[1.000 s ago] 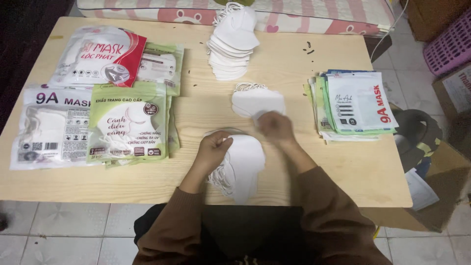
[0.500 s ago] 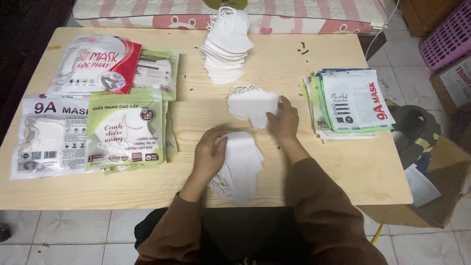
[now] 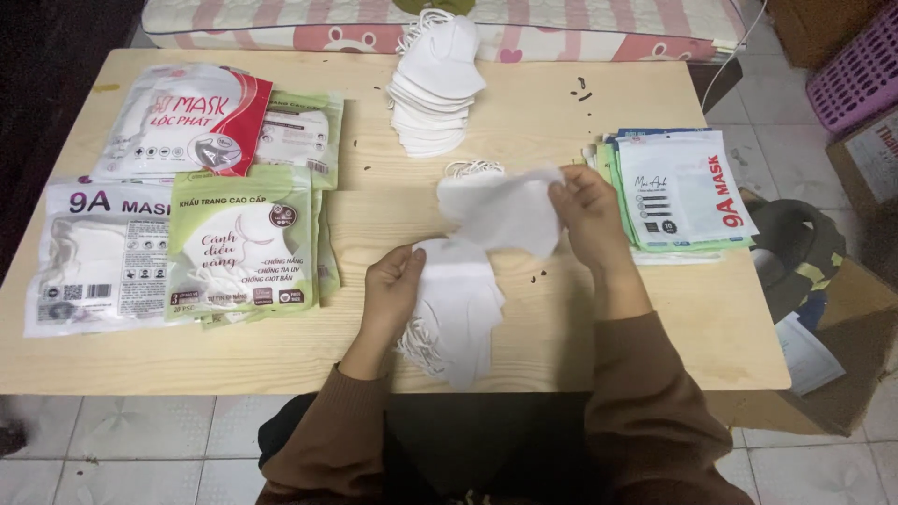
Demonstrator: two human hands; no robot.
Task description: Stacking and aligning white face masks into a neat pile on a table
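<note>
White, soft and slightly crumpled, the face mask (image 3: pixel 500 213) in my right hand (image 3: pixel 587 217) hangs just above the pale wooden counter (image 3: pixel 561 103), my grip pinching its right edge between thumb and fingers. My left hand (image 3: pixel 393 285) rests on the small pile of masks (image 3: pixel 456 313) near the counter's front edge, fingers closed on its left side, thin ear loops spilling out underneath. Behind the raised mask stands a taller stack of masks (image 3: pixel 435 93), curved and cup-like, leaning toward the back edge. To my left lie glossy printed packets, a green one (image 3: pixel 241 245), a white one (image 3: pixel 98 257) and a red-and-white one (image 3: pixel 187 120); to my right sits a stack of flat empty packets (image 3: pixel 678 192), close to my right knuckles. Small dark specks dot the wood. Compared with half a second ago, the mask has come up off the counter and spread wider, and my left hand has slid to the pile's edge.
</note>
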